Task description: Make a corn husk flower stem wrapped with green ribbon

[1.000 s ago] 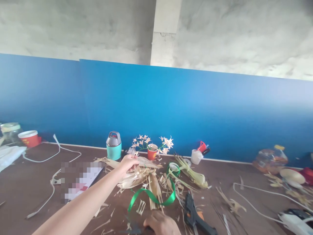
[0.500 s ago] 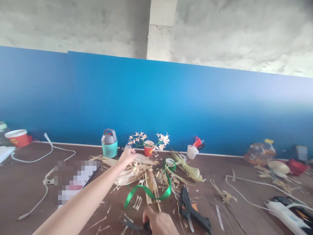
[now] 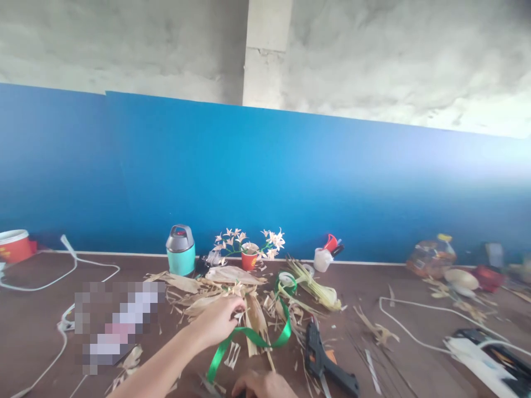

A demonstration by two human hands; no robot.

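My left hand (image 3: pixel 222 319) hovers above the scattered dried corn husks (image 3: pixel 199 284), thumb and fingers pinched round what looks like a small pale husk piece (image 3: pixel 238 315). Low at the bottom edge, my right hand (image 3: pixel 263 385) is curled, partly cut off by the frame, round dark-handled scissors whose blades (image 3: pixel 212 385) show only faintly. Between and behind the hands a green ribbon (image 3: pixel 249 333) loops up to its roll (image 3: pixel 287 283). A red paper cup (image 3: pixel 249 260) with white husk flowers (image 3: pixel 274 240) stands at the back.
A black glue gun (image 3: pixel 327 359) lies right of my right hand. Behind it rests a bundle of pale green husk strips (image 3: pixel 315 284). A turquoise flask (image 3: pixel 181 251) and a white cup (image 3: pixel 322 260) stand along the blue partition (image 3: pixel 265 177). White cables and a power strip (image 3: pixel 481 362) lie at the sides.
My left hand has come back from the husks near the red cup, moving nearer and slightly right. My right hand has dropped lower in view. The camera view has shifted slightly.
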